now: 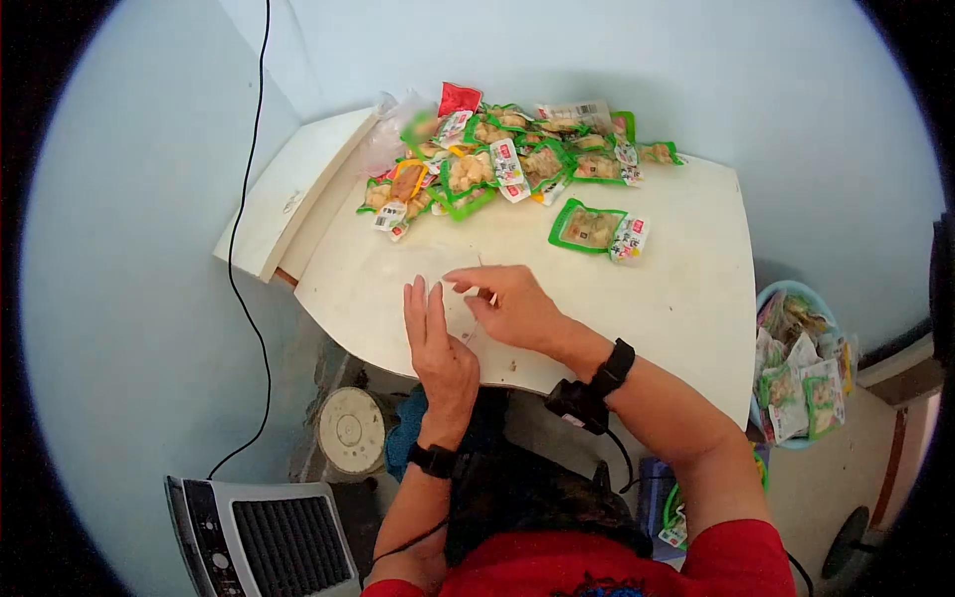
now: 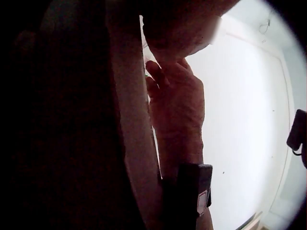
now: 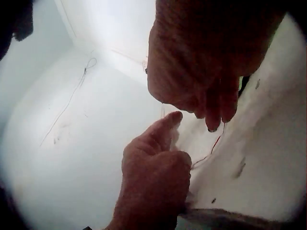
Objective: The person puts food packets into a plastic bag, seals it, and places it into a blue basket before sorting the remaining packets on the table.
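Note:
Both bare hands meet over the front of the white table (image 1: 686,298). My left hand (image 1: 443,368) points forward with long straight fingers. From the right comes my right hand (image 1: 517,308), its fingers bent and thumb below, fingertips close to the left ones. In the right wrist view a thin red-and-pale line (image 3: 213,144) runs from the right fingertips toward the left hand; I cannot tell whether they pinch it. The left wrist view is dark, with the right hand (image 2: 178,105) against bright white. Nearest on the table lies a green-edged food pouch (image 1: 592,229).
A heap of green-edged food pouches (image 1: 468,171) fills the back of the table, beside a clear plastic bag (image 1: 386,144). A blue tub (image 1: 761,298) of packets stands at the right. Lower left are a round stool (image 1: 350,430) and a vented appliance (image 1: 269,537). A black cable (image 1: 235,234) hangs down.

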The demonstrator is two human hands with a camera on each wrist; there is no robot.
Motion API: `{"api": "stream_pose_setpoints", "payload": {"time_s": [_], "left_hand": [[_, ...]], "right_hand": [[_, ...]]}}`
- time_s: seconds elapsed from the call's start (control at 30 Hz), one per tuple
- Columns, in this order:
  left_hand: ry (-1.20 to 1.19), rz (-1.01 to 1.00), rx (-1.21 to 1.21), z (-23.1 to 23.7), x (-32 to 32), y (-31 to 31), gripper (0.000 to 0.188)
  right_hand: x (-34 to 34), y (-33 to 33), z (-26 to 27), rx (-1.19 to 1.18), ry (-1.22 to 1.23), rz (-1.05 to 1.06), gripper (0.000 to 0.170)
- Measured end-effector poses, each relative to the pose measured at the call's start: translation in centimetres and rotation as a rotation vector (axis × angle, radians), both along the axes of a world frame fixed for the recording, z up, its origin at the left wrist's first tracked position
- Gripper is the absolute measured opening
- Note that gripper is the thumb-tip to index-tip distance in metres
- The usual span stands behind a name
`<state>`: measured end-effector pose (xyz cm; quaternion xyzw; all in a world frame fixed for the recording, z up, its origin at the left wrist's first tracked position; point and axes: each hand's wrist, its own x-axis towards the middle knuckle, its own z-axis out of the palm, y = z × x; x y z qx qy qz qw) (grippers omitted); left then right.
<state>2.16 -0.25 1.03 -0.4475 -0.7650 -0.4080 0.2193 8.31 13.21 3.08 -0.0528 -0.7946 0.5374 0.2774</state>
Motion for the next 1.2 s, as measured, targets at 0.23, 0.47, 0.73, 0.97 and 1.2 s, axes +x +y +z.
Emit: {"api": "stream_pose_setpoints", "payload": {"time_s": [0.23, 0.47, 0.73, 0.97, 1.2], "left_hand": [[-0.022, -0.007, -0.030, 0.3, -0.9, 0.8, 0.065], [-0.069, 0.002, 0.000, -0.4, -0.9, 0.8, 0.065], [-0.078, 0.001, 0.023, -0.8, -1.3, 0.9, 0.068], [-0.092, 0.007, 0.054, -0.8, -1.3, 0.9, 0.067], [-0.094, -0.013, 0.048, -0.4, -1.3, 0.7, 0.059]], "right_hand": [[0.6, 5.9, -0.1, 0.511, 0.145, -0.760, 0.026], [5.7, 12.9, 1.2, 0.592, -0.195, -1.025, 0.030], [8.6, 12.0, 3.0, 0.770, -0.515, -0.692, 0.039], [11.0, 11.1, 1.7, 1.320, -0.622, -0.429, 0.065], [9.8, 11.2, 1.4, 1.052, -0.347, -0.348, 0.046]]}}
